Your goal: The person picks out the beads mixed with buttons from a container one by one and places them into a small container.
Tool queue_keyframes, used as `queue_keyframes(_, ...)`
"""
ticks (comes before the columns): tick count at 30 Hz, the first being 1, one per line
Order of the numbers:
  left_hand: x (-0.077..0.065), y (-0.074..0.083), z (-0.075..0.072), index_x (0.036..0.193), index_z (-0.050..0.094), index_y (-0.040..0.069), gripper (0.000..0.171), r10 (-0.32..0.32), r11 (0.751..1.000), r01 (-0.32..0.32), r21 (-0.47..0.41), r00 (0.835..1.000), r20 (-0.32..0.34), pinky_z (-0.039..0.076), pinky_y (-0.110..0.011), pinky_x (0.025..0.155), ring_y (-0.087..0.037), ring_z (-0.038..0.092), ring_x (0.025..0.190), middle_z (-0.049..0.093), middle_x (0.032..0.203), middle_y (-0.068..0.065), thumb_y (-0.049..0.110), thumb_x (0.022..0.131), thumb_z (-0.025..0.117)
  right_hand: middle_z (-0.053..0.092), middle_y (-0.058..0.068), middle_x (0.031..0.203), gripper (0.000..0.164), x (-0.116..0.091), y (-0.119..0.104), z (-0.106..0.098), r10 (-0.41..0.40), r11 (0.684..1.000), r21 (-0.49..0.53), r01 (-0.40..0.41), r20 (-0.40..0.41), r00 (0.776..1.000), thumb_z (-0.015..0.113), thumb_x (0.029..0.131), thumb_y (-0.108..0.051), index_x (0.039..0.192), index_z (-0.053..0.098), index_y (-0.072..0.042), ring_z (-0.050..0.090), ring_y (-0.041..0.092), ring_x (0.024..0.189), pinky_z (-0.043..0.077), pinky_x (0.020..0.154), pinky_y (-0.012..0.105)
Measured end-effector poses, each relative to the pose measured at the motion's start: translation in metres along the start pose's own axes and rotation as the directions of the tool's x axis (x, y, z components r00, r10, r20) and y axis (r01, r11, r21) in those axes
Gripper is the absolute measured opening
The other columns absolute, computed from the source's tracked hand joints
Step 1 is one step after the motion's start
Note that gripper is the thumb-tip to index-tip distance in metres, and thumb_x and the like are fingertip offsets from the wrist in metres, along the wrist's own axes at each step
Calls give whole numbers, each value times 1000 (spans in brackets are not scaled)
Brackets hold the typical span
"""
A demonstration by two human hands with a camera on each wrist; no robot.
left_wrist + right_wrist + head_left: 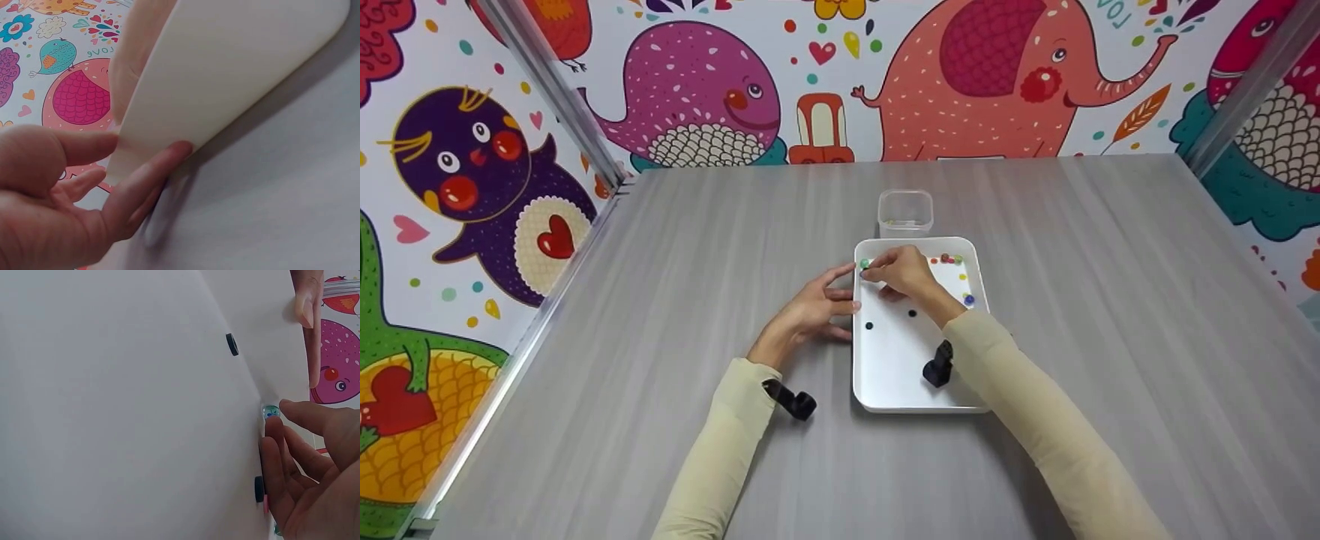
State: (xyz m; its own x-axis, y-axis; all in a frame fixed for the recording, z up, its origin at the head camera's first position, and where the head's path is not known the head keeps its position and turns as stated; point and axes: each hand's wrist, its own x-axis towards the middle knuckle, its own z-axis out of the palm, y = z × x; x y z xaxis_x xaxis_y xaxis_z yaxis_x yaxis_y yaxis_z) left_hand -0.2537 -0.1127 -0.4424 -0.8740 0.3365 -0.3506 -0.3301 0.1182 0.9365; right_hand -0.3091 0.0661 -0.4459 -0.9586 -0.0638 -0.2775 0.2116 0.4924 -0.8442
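Note:
A white rectangular tray (900, 367) lies on the grey table. My left hand (810, 306) is at its left side, fingers nearly straight, with one fingertip on the outer wall and the thumb at the rim. My right hand (906, 271) reaches into the far left corner, thumb and bent forefinger close around a clear marble (271, 410) with blue-green colouring. I cannot tell whether they pinch it. Beside these fingers a small black disc (259, 489) stands on edge in the right wrist view. Another black disc (869, 325) lies nearer me, by the left wall.
A clear plastic box (906, 210) with a few small bits inside stands just behind the tray. Along the tray's far and right sides lie a blue marble (969, 299), a yellow bead (962, 277) and several other small coloured pieces. Cartoon-printed panels (825, 75) border the table.

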Motion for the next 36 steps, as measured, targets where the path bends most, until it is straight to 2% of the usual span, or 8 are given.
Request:
queue_keyframes(6, 0, 0, 0, 158, 31, 23, 75, -7, 1000, 7, 3, 1000, 1, 65, -45, 74, -37, 62, 123, 53, 143, -24, -3, 95, 61, 72, 9, 93, 23, 1, 0, 1, 15, 1000, -19, -15, 1, 1000, 79, 87, -19, 105, 74, -5, 62, 5, 49, 54, 47, 18)
queue_keyframes(12, 1, 0, 1, 158, 30, 23, 75, -3, 1000, 3, -2, 1000, 4, 65, -46, 75, -38, 62, 123, 53, 143, -25, -3, 95, 61, 68, 3, 79, 22, 2, 0, 2, 9, 999, -32, -9, -10, 1000, 79, 86, -19, 103, 75, -5, 61, 6, 48, 53, 46, 18)
queue_keyframes(16, 1, 0, 1, 158, 30, 22, 75, 3, 1000, -3, -6, 1000, 8, 65, -43, 71, -37, 63, 122, 54, 143, -25, -4, 95, 61, 64, 0, 73, 23, 2, -1, 3, 0, 998, -57, -1, -14, 1000, 80, 85, -20, 102, 76, -6, 61, 6, 48, 53, 46, 18)
queue_keyframes(21, 1, 0, 0, 157, 31, 22, 74, 5, 1000, -5, 11, 1000, 5, 65, -36, 64, -35, 63, 121, 55, 142, -25, -3, 95, 62, 64, 0, 75, 23, 1, -2, 3, -19, 997, -82, 17, -23, 1000, 80, 85, -22, 101, 77, -6, 61, 6, 50, 53, 46, 18)
queue_keyframes(30, 1, 1, 0, 157, 31, 23, 74, -7, 1000, 7, -1, 1000, 0, 65, -39, 66, -36, 63, 121, 54, 142, -25, -3, 95, 62, 70, 4, 81, 19, -1, -4, 3, -19, 995, -98, 17, -26, 999, 79, 86, -21, 98, 77, -7, 61, 6, 50, 53, 46, 19)
queue_keyframes(36, 0, 1, 0, 158, 31, 22, 74, 0, 1000, 0, -6, 1000, 3, 65, -38, 64, -36, 63, 121, 55, 141, -25, -3, 95, 61, 67, 0, 77, 19, 0, -4, 2, -10, 998, -68, 9, -15, 1000, 79, 86, -20, 99, 77, -6, 61, 6, 49, 54, 47, 19)
